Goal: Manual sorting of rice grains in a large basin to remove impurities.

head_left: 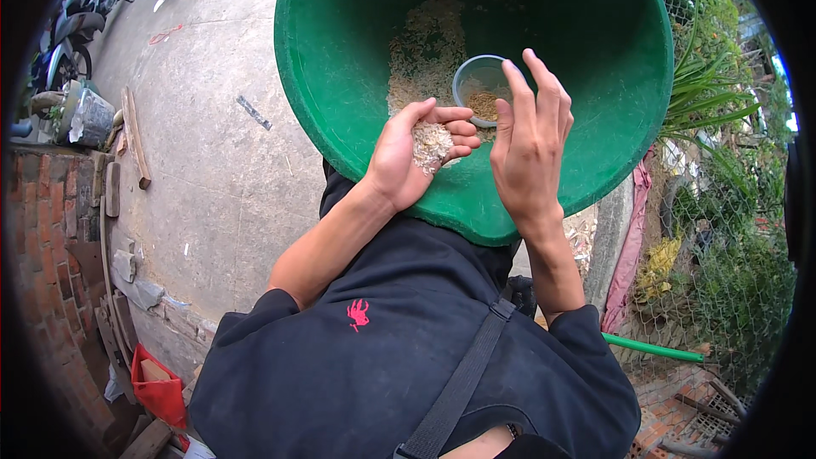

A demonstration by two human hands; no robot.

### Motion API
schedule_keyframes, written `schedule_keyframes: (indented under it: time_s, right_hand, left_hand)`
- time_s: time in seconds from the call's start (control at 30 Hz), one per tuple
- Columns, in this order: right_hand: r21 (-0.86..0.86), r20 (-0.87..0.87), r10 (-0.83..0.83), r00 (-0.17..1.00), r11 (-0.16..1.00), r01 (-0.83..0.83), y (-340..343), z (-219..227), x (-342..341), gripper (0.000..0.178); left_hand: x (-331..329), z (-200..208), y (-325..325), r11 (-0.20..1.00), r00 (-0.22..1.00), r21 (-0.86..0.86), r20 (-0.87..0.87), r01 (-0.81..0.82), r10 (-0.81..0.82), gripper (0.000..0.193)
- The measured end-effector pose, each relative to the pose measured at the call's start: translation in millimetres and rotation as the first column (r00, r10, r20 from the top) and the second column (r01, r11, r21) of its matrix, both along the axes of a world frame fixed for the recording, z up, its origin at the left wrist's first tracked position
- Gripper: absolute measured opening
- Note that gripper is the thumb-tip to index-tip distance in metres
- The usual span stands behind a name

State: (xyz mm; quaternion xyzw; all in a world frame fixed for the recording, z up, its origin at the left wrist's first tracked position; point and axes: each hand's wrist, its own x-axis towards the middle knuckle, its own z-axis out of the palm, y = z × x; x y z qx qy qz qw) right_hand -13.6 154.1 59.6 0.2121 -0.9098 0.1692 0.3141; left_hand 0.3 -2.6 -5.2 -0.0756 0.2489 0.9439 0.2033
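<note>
My left hand [396, 157] is cupped palm up, holding a small heap of pale grain husks [431, 146]. Below it, a big green basin [304, 98] rests at my lap, with more loose pale husks [427, 38] strewn along its inside. A clear round plastic tub [470, 68] sits in the basin, with golden-brown grain [484, 106] in it. Close by the tub's right side is my right hand [534, 149], its fingers apart and nothing seen in them. Its fingertips partly cover the tub's edge; whether they touch it I cannot tell.
Concrete ground [221, 153] spreads to the left, with a wooden plank [134, 136] on it. Motorbikes [85, 25] and a bucket [89, 115] stand at the far left. A brick wall [51, 229] runs lower left. Wire fencing [722, 280], plants and a green pole [654, 347] are at the right.
</note>
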Motion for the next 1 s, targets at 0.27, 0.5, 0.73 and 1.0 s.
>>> schedule_keyframes:
  time_s: [0.27,0.5,0.73,1.0]
  right_hand:
    - [-0.058,0.294,0.471,0.831,0.877,-0.477,-7,-10,16,0.022]
    - [-0.001,0.309,0.492,0.814,0.856,-0.517,-8,-15,15,0.023]
    - [0.055,0.291,0.494,0.819,0.846,-0.530,-9,-13,16,0.020]
    - [-0.068,0.095,0.231,0.968,0.972,-0.225,-5,-10,11,0.018]
  left_hand:
    - [5,-7,2,0.995,0.996,0.051,0.008,-0.090,0.089,0.032]
    - [5,-13,1,0.995,0.997,0.059,-0.023,-0.077,0.079,0.032]
    - [4,-17,3,0.991,0.992,-0.051,0.009,-0.122,0.122,0.037]
    - [1,1,5,0.997,0.998,-0.067,0.029,-0.048,0.050,0.041]
